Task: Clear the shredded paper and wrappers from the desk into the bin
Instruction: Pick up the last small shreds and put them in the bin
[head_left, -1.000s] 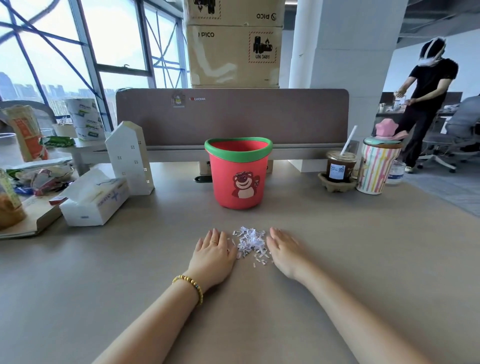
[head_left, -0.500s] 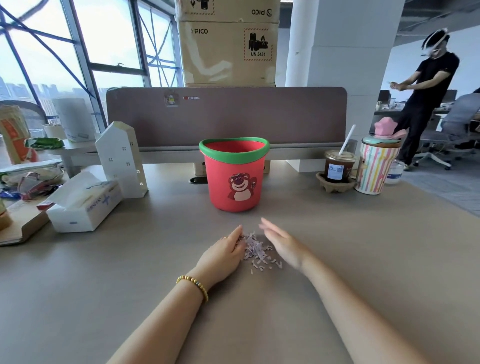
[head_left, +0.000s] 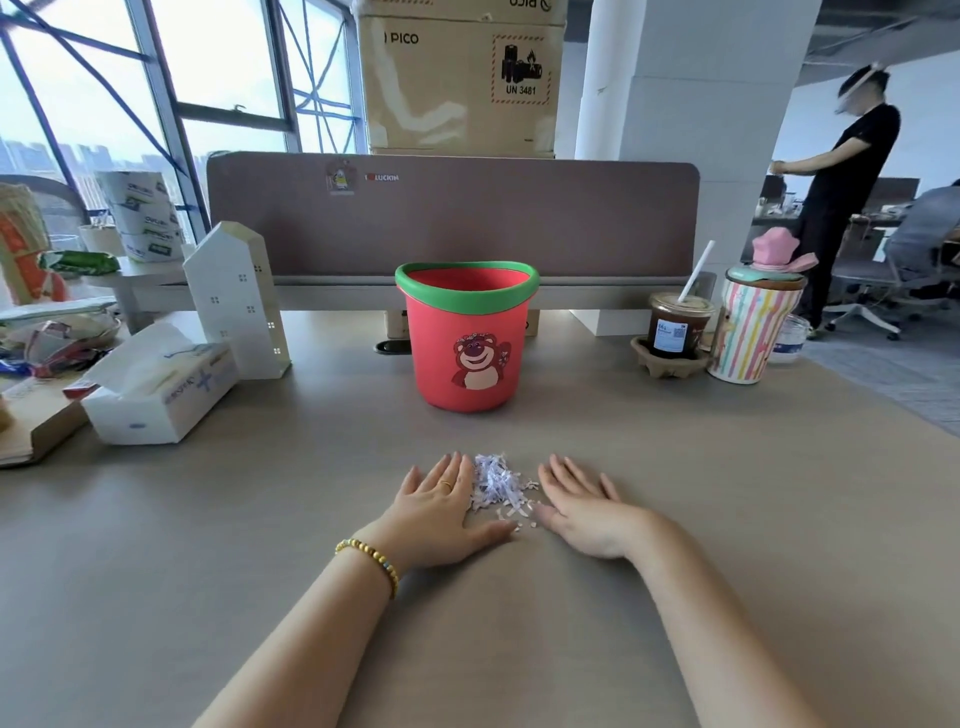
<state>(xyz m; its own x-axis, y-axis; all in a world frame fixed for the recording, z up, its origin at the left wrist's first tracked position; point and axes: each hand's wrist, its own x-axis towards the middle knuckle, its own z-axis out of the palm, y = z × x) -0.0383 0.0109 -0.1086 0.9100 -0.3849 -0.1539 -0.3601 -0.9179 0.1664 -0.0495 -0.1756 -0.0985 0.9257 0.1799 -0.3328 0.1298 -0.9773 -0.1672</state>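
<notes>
Head view shows the shredded paper (head_left: 497, 486) in a little pile on the desk (head_left: 727, 519), between the left hand (head_left: 441, 512) and the right hand (head_left: 584, 512), so none looks binned yet. Both hands lie flat with straight fingers and hold nothing. Behind the pile stands the red bin (head_left: 467, 340), not touching it, and I cannot see what is inside.

An open-plan office: a grey tabletop (head_left: 260, 519) backed by a fabric desk divider (head_left: 519, 218) beyond the hands, swivel office chairs (head_left: 872, 291) and other desks far right, stacked cardboard boxes (head_left: 457, 78), tall city-view windows (head_left: 78, 104) far left.
</notes>
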